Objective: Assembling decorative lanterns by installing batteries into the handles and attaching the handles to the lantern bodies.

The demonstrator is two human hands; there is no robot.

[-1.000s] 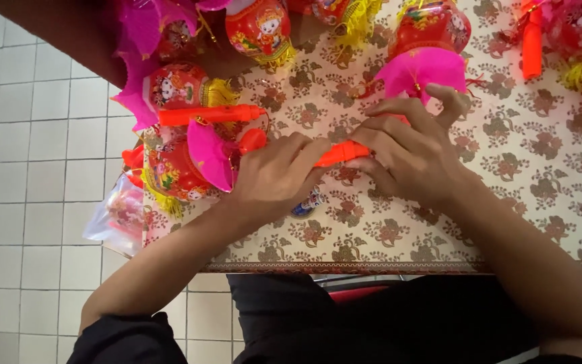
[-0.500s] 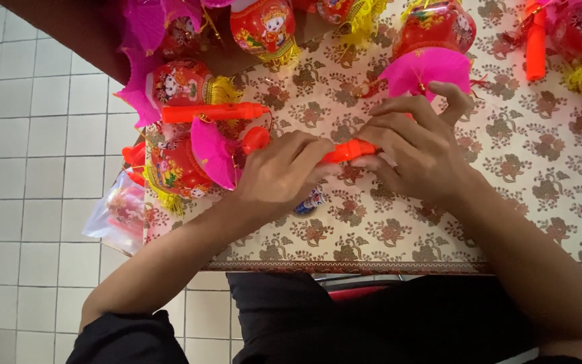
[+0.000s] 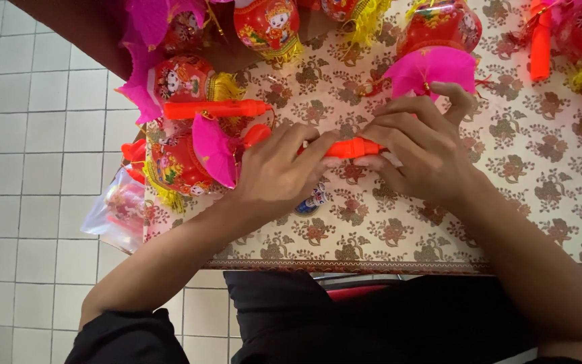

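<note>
Both hands pinch one orange plastic stick (image 3: 348, 147) near the table's (image 3: 506, 222) middle: the left hand (image 3: 274, 176) covers its left end, the right hand (image 3: 419, 149) hides its right end. Only a short middle stretch shows. A small blue thing (image 3: 313, 201) peeks from under the left hand, too hidden to identify.

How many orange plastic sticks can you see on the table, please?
3: one orange plastic stick held between both hands, one lying left among the red lanterns, one upright at top right. Others may be hidden.

A floral-patterned table (image 3: 506, 222) bears red lanterns (image 3: 183, 162) and orange sticks (image 3: 213, 108).
</note>
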